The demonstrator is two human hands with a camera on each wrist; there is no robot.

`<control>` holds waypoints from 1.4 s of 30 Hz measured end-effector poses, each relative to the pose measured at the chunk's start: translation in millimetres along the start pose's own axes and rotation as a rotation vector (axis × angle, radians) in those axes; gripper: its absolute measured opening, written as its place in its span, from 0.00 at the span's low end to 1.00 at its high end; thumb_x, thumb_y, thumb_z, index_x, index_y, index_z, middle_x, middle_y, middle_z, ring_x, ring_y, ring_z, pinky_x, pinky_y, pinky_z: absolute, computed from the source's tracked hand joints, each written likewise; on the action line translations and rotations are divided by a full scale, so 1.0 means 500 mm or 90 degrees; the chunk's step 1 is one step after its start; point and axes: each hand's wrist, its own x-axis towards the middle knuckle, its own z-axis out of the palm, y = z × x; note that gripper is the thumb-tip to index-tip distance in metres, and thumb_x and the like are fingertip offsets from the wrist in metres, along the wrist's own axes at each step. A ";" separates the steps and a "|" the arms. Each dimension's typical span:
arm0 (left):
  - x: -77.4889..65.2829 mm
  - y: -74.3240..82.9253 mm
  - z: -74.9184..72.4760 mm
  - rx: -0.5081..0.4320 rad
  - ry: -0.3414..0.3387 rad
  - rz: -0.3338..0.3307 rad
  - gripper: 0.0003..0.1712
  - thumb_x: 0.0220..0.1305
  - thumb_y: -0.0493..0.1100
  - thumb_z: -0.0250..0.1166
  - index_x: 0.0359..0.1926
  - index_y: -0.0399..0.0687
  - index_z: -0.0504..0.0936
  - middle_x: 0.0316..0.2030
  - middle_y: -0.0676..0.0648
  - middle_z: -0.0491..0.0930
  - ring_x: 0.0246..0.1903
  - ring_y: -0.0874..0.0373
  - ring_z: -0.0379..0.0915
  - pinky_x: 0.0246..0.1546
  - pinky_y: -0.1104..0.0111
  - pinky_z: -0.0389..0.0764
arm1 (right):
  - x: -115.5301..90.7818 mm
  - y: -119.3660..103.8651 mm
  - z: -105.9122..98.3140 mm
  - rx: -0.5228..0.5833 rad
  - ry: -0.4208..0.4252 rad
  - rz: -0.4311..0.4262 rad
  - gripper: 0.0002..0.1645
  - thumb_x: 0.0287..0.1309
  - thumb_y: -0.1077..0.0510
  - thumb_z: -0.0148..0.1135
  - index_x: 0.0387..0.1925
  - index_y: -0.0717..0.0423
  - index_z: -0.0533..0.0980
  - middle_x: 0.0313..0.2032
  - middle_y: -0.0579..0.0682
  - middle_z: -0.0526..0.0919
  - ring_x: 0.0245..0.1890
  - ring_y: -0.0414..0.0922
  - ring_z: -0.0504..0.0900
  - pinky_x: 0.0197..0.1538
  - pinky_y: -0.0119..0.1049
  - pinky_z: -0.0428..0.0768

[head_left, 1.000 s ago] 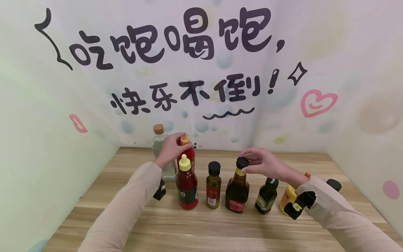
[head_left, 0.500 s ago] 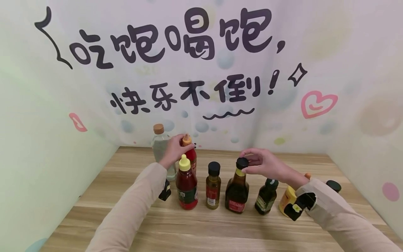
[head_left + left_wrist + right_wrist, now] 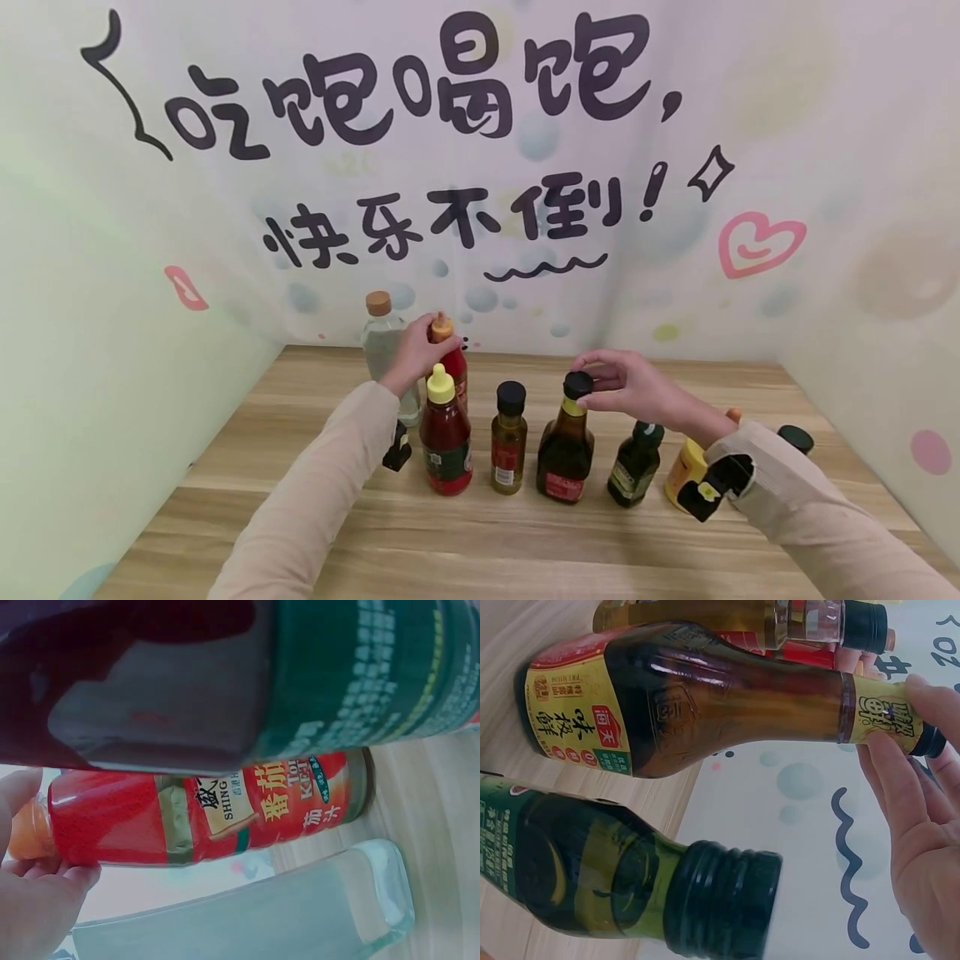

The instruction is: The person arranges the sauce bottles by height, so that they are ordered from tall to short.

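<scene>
My left hand (image 3: pixel 417 353) grips a red ketchup bottle (image 3: pixel 112 817) by its neck, just under the orange cap (image 3: pixel 441 330). It stands behind a dark red sauce bottle (image 3: pixel 447 442) with a yellow nozzle cap, which hides part of it in the head view. With thumb and fingers, my right hand (image 3: pixel 630 388) holds the neck of a brown soy sauce bottle (image 3: pixel 667 697) near its black cap. The soy sauce bottle stands upright on the wooden table (image 3: pixel 480 550).
A clear bottle (image 3: pixel 382 350) with a brown cap stands behind the left hand. Between the hands is a small black-capped bottle (image 3: pixel 508 442). A dark green bottle (image 3: pixel 634 467), a yellow bottle (image 3: pixel 686 475) and a dark-capped container (image 3: pixel 797 438) stand on the right.
The left hand and the ketchup bottle have shifted slightly to the right, away from the clear bottle. My right hand stays on the soy sauce bottle's neck.
</scene>
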 end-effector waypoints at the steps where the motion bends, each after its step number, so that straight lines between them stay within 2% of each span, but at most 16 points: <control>1: 0.001 0.000 0.001 -0.003 0.000 -0.005 0.28 0.57 0.45 0.61 0.55 0.37 0.65 0.49 0.39 0.70 0.48 0.47 0.68 0.49 0.57 0.70 | 0.000 0.000 0.000 0.002 0.000 0.001 0.22 0.50 0.62 0.62 0.47 0.63 0.68 0.44 0.62 0.77 0.42 0.48 0.78 0.38 0.36 0.79; 10: 0.005 -0.003 0.003 -0.019 0.002 -0.029 0.25 0.58 0.44 0.59 0.53 0.37 0.64 0.49 0.38 0.70 0.48 0.46 0.67 0.50 0.56 0.69 | 0.000 0.000 0.000 0.009 0.000 -0.001 0.22 0.50 0.62 0.63 0.47 0.63 0.68 0.43 0.62 0.77 0.41 0.47 0.79 0.38 0.37 0.79; 16: -0.002 0.005 0.004 -0.038 -0.014 -0.035 0.29 0.58 0.43 0.59 0.57 0.38 0.60 0.52 0.37 0.67 0.51 0.44 0.65 0.52 0.54 0.67 | 0.000 0.002 -0.001 0.005 0.002 0.001 0.22 0.50 0.62 0.63 0.47 0.63 0.68 0.44 0.61 0.77 0.42 0.47 0.78 0.38 0.36 0.79; 21: -0.013 0.016 0.002 -0.055 -0.010 -0.031 0.34 0.57 0.42 0.60 0.61 0.40 0.54 0.55 0.36 0.64 0.53 0.44 0.62 0.53 0.54 0.65 | 0.001 0.005 -0.001 0.003 0.002 0.002 0.22 0.50 0.61 0.63 0.47 0.62 0.68 0.44 0.61 0.77 0.42 0.47 0.78 0.38 0.36 0.79; 26: -0.022 0.024 -0.004 -0.058 0.002 -0.006 0.36 0.58 0.40 0.60 0.63 0.40 0.52 0.59 0.37 0.60 0.56 0.44 0.58 0.54 0.54 0.64 | 0.001 0.007 -0.002 0.008 0.000 0.003 0.22 0.50 0.61 0.63 0.47 0.62 0.68 0.44 0.61 0.77 0.41 0.47 0.79 0.38 0.37 0.79; 32: -0.026 0.027 -0.021 -0.011 0.010 0.040 0.38 0.57 0.43 0.61 0.64 0.42 0.53 0.62 0.39 0.56 0.61 0.47 0.51 0.58 0.55 0.59 | 0.002 0.007 0.000 0.014 -0.003 -0.003 0.21 0.50 0.62 0.62 0.47 0.62 0.68 0.43 0.61 0.77 0.40 0.47 0.79 0.38 0.37 0.79; 42: -0.047 0.032 -0.059 -0.009 0.033 0.105 0.39 0.53 0.45 0.64 0.64 0.48 0.56 0.63 0.45 0.58 0.61 0.52 0.53 0.58 0.59 0.59 | 0.001 0.002 0.000 0.015 -0.002 0.000 0.22 0.50 0.62 0.63 0.47 0.63 0.68 0.43 0.61 0.77 0.41 0.47 0.79 0.37 0.37 0.79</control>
